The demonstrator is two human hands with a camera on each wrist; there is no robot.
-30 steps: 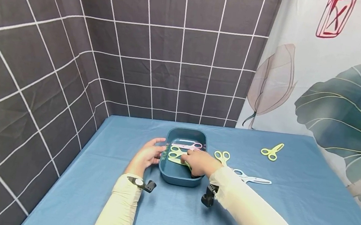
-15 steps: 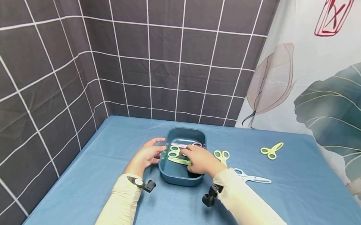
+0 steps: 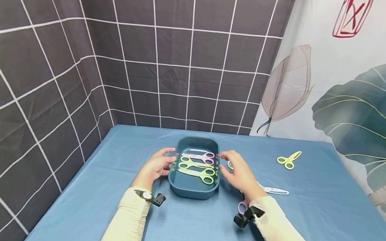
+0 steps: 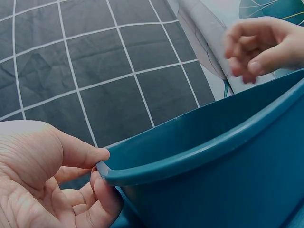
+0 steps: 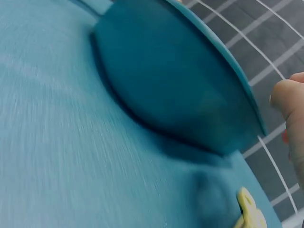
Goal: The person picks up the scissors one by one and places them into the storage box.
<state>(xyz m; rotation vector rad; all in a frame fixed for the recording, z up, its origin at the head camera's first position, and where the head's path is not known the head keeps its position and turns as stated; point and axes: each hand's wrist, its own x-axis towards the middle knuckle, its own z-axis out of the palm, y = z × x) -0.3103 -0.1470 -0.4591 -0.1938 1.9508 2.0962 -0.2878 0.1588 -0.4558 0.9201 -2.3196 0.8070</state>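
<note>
Right hand (image 3: 239, 175) has come out of the teal-blue, round-cornered plastic tub (image 3: 191, 193) and is now just outside its right-hand rim, while the left hand (image 3: 154, 167) hasn't really budged. From where I'm standing the right fingers are loosely bent with nothing in them, a little apart from the rim; the left fingers and thumb are pinching the opposite rim. Three pairs lie flat in the tub: pink-handled, plastic-looking scissors (image 3: 201, 157) furthest back, yellow-green all-plastic scissors (image 3: 196, 164) in the middle, and bright green slim scissors (image 3: 201, 174) in front. Looks to me like it's about packing them in tidy rows, loops facing alternate ways. If so, I'd keep that left pinch light but steady so the tub doesn't skid, grab each pair by the loops, and lay it flat in the bare strip up front, flipped against its neighbour. Handiest are the pale yellow plastic-looking scissors (image 5: 248, 209) right by the tub and the purple-pink looped scissors (image 3: 246, 203) half under the right wrist; the white-bladed scissors (image 3: 277, 191) and small yellow scissors (image 3: 289, 159) are further along the table (image 3: 179, 231). Watch that sleeve doesn't drag the purple-pink ones.
</note>
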